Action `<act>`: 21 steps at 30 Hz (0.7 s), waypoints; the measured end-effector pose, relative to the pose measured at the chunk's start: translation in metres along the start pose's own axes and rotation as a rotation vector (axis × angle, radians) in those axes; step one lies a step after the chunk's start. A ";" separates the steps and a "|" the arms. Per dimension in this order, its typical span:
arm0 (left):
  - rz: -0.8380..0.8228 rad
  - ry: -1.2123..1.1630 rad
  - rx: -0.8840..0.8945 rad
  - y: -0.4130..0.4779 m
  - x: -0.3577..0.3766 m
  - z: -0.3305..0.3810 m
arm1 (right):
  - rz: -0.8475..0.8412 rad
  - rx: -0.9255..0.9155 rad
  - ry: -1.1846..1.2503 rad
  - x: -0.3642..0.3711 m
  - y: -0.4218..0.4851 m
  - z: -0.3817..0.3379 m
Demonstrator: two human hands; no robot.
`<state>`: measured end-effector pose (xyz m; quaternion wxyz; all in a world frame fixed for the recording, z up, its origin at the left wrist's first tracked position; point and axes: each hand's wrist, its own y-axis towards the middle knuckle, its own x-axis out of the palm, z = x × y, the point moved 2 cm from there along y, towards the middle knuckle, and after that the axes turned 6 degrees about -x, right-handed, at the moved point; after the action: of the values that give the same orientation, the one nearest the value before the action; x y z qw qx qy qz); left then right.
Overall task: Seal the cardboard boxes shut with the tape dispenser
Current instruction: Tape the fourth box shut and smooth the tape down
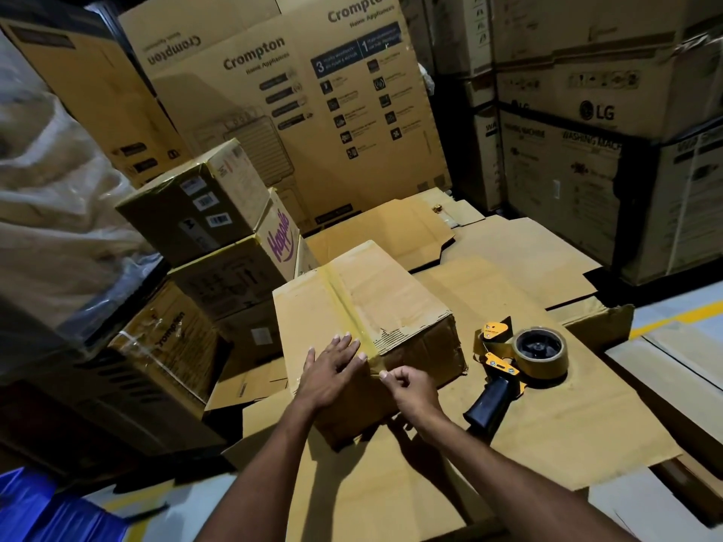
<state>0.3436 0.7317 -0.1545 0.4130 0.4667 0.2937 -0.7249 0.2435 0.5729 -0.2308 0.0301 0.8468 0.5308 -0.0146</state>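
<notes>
A worn cardboard box (395, 299) lies on flattened cardboard, its flaps closed under a strip of yellowish tape (344, 303) along the middle seam. My left hand (332, 369) lies flat with straight fingers on the box's near top edge, beside the tape. My right hand (410, 389) has curled fingers and pinches the tape end at the near edge of the box. The tape dispenser (516, 365), yellow with a black handle and a tan roll, lies untouched on the cardboard to the right of the box.
Flattened cardboard sheets (547, 424) cover the floor under and behind the box. Sealed boxes (203, 205) are stacked at the left. Large appliance cartons (297, 95) form a wall behind and at the right (587, 123). Plastic wrap hangs at far left.
</notes>
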 end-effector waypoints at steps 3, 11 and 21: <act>0.034 0.027 0.000 -0.001 0.002 0.001 | 0.014 -0.003 -0.046 0.002 0.001 0.000; 0.114 0.222 -0.024 -0.001 0.007 0.008 | 0.028 0.001 -0.071 -0.002 0.005 -0.005; 0.128 0.360 0.028 -0.002 0.010 0.005 | 0.226 -0.365 -0.486 -0.032 0.012 -0.009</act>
<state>0.3378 0.7251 -0.1612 0.3927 0.6123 0.3225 -0.6057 0.2398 0.5398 -0.2198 0.3088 0.8527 0.4046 -0.1174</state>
